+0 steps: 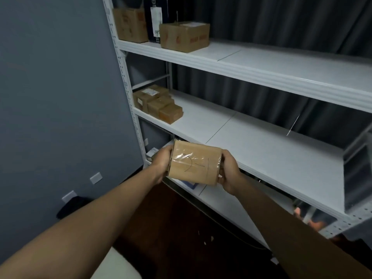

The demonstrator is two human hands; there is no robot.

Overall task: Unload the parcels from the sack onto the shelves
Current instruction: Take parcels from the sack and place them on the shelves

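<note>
Both hands, left hand [161, 163] and right hand [229, 172], are clasping a small taped cardboard parcel [194, 164] by its opposite ends, fingers curled around it, just short of the middle shelf [251, 150] beyond them; it looks light, stiff, and slick where taped.

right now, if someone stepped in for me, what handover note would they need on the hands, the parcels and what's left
Left hand grips the left end of a taped brown parcel; right hand grips its right end. The parcel is held in the air in front of the shelving, not yet set down.
Done: three small boxes sit at the left of the middle shelf; a larger box and two other parcels are on the top shelf.
Left: shelve this parcel, probably on the middle shelf beside the small boxes. The sack is out of view, so the remaining count is unknown.
</note>
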